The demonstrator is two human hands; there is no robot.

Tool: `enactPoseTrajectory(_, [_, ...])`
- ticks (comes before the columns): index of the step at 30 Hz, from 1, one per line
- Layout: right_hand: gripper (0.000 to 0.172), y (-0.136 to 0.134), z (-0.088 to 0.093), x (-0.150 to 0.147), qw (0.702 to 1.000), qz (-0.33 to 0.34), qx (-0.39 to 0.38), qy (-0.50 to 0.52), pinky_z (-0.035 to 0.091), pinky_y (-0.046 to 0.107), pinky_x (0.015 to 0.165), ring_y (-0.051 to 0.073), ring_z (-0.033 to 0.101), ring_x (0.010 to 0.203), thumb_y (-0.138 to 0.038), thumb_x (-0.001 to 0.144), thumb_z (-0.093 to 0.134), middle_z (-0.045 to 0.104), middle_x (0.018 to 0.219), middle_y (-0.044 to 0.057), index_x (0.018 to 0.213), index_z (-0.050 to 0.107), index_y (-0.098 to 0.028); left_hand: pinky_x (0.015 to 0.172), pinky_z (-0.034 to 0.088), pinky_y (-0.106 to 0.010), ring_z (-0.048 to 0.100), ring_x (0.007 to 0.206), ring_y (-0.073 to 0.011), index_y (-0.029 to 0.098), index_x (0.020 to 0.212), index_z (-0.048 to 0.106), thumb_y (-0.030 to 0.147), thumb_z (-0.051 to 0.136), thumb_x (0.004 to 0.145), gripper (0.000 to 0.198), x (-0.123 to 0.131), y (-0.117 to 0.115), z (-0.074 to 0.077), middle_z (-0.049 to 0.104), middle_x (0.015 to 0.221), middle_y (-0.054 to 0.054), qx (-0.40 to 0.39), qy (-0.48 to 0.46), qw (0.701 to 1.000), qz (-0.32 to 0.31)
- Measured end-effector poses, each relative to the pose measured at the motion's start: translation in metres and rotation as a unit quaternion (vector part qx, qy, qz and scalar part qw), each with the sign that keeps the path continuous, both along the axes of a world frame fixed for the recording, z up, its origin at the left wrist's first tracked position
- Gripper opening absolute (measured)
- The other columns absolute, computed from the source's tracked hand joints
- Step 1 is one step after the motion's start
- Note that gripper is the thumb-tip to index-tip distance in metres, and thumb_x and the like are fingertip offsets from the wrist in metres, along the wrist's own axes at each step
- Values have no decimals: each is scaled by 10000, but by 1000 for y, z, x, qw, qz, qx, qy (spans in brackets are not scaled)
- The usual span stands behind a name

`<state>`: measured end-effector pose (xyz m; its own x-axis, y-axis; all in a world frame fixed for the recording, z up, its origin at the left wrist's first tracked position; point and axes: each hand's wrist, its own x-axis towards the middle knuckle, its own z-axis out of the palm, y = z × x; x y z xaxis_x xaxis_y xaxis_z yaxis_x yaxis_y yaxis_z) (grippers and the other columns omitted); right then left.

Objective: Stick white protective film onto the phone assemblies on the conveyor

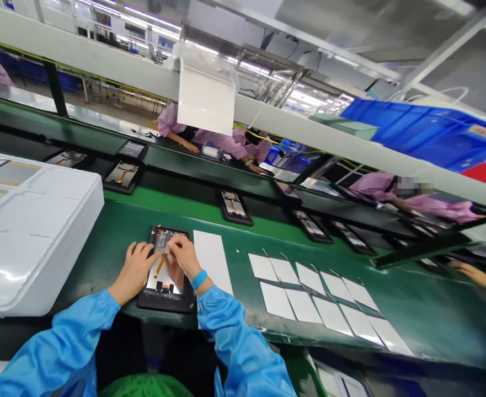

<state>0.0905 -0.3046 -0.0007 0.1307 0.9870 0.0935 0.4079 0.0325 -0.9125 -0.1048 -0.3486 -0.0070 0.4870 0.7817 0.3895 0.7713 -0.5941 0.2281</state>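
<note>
In front of me on the green bench lies an opened tablet [176, 275] in a black tray, with its circuit board, silver inner surface and an orange ribbon cable [159, 267] showing. My left hand [133, 271] rests at the tablet's left edge, fingers spread, the thumb reaching toward the cable's upper end. My right hand [185, 258] is over the board with thumb and forefinger pinched together near the top of the cable. What lies between those fingertips is too small to name. A white sheet [213, 256] lies just right of the tablet, partly behind my right forearm.
Two rows of white flat rectangular pieces [306, 305], the back ones with thin leads, lie to the right. Stacked white plastic trays [77, 215] stand left. A green conveyor [185, 204] carries more tablets [235, 207] in black trays. Co-workers in pink [215, 140] sit beyond it.
</note>
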Motion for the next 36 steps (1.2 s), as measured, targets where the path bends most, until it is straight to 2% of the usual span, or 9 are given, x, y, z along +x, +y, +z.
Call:
enactPoseTrajectory(3, [134, 5, -10, -3, 1000, -18, -2, -16, 477, 342, 814, 204, 612, 806, -306, 743, 611, 673, 794, 29, 649, 634, -214, 1127, 248, -598, 407, 1298, -307, 304, 1249, 626, 122, 510, 898, 412, 8, -2, -1, 540, 1354, -103, 1, 10, 1000, -18])
enactPoseTrajectory(7, [122, 6, -13, -1, 999, -27, -8, -27, 485, 333, 807, 206, 622, 822, -300, 764, 592, 679, 811, 32, 697, 647, -213, 1157, 199, -603, 374, 1326, -297, 284, 1215, 629, 101, 529, 870, 403, 17, -7, 6, 519, 1375, -85, -6, 14, 998, -58])
enactPoseTrajectory(10, [118, 7, -14, -3, 999, -27, -11, -42, 490, 331, 803, 205, 624, 824, -281, 774, 591, 682, 821, 35, 698, 651, -215, 1162, 210, -584, 391, 1295, -285, 264, 1221, 620, 87, 516, 865, 411, 17, -9, 9, 536, 1312, -93, -13, 17, 998, -60])
enactPoseTrajectory(15, [140, 11, -17, -7, 997, -18, -15, -72, 490, 333, 838, 201, 623, 872, -225, 772, 611, 688, 843, 37, 636, 643, -217, 1146, 248, -567, 425, 1209, -268, 282, 1224, 616, 71, 505, 852, 442, 17, -10, 6, 540, 1214, -93, -35, 8, 999, -36])
enactPoseTrajectory(22, [110, 13, -22, -7, 993, -31, -27, -110, 476, 349, 905, 199, 620, 926, -178, 768, 631, 668, 932, 54, 668, 669, -202, 1133, 260, -574, 371, 1287, -289, 288, 1251, 604, 27, 479, 829, 512, 16, -11, 4, 480, 1360, -104, -26, 14, 999, -31])
enactPoseTrajectory(30, [138, 11, -23, -11, 989, -46, -14, -141, 471, 365, 919, 221, 608, 956, -139, 778, 601, 657, 930, 68, 672, 664, -202, 1140, 237, -582, 368, 1330, -305, 263, 1274, 586, 13, 490, 802, 543, 15, -10, 9, 476, 1433, -102, -35, 20, 998, -52])
enactPoseTrajectory(36, [149, 10, -20, -14, 985, -55, -9, -163, 459, 382, 918, 229, 590, 951, -142, 784, 598, 653, 933, 79, 659, 649, -205, 1148, 227, -577, 348, 1378, -295, 244, 1287, 559, -1, 458, 786, 567, 17, -8, 7, 511, 1432, -77, -50, 26, 996, -74])
